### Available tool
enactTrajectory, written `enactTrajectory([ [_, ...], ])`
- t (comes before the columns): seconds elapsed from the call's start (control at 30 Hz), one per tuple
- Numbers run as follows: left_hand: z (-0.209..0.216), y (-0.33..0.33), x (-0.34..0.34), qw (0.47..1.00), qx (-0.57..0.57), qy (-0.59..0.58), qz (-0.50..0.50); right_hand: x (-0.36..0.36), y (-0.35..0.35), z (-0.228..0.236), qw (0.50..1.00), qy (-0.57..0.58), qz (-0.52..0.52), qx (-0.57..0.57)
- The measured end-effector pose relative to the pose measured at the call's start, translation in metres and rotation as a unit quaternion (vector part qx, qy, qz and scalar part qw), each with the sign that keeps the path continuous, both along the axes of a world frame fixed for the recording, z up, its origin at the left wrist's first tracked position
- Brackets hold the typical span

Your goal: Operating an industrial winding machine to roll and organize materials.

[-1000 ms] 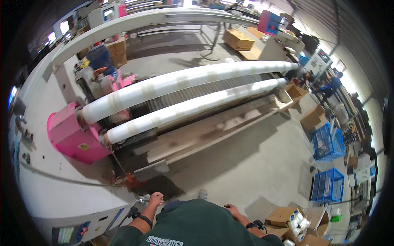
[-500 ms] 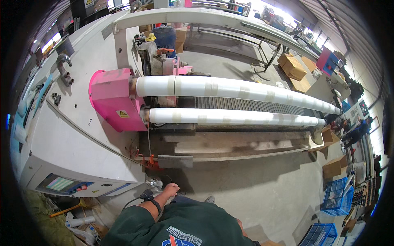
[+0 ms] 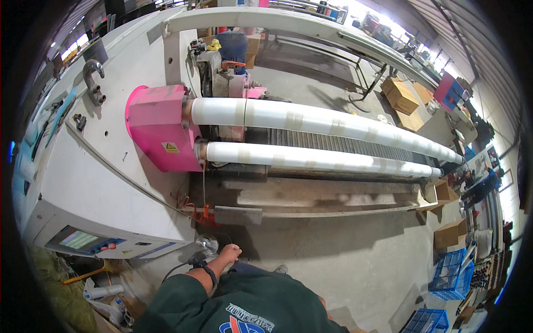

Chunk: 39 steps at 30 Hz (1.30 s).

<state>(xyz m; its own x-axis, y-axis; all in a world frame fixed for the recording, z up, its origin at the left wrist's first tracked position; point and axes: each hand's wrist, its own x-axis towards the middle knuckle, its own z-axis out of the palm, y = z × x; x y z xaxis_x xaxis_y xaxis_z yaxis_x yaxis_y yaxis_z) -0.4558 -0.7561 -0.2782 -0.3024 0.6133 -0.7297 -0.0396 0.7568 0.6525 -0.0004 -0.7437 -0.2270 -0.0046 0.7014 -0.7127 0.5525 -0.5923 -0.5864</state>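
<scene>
My left hand hangs low in front of my body with its fingers curled closed. Whatever may lie inside them is hidden, though a thin dark line curves close by. A round shiny metal-and-glass-looking object is nearest to it, beside the white machine cabinet. Of my right hand only a sliver of skin shows at the lower edge; its fingers are out of sight. Ahead, two long white rolls run from a pink housing toward the right, with beige bands along them.
A control panel with a screen faces up at the left. Below the rolls runs a long metal trough. Blue crates and open cardboard boxes stand at the right. A yellow-handled tool lies lower left.
The view has turned slightly, so the machine sits a little farther right. My left hand keeps its curled pose, and less of my right hand shows at the lower edge.
</scene>
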Motion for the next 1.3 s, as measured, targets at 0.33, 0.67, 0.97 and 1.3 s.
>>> enactTrajectory([
  [0.33, -0.002, -0.007, -0.007, 1.000, 0.004, 0.001, 0.006, 0.011, -0.004, -0.043, 0.999, 0.021, 0.008, -0.034],
  [0.67, -0.011, -0.019, -0.028, 1.000, -0.004, -0.005, 0.010, -0.011, -0.001, -0.040, 0.998, 0.037, 0.009, -0.039],
  [0.97, -0.022, -0.028, -0.042, 0.998, -0.021, -0.008, 0.061, -0.047, 0.007, 0.004, 0.999, 0.006, 0.017, -0.044],
  [1.3, -0.054, -0.003, -0.020, 0.998, -0.009, 0.029, -0.046, -0.017, 0.005, 0.010, 0.998, -0.011, -0.042, -0.041],
])
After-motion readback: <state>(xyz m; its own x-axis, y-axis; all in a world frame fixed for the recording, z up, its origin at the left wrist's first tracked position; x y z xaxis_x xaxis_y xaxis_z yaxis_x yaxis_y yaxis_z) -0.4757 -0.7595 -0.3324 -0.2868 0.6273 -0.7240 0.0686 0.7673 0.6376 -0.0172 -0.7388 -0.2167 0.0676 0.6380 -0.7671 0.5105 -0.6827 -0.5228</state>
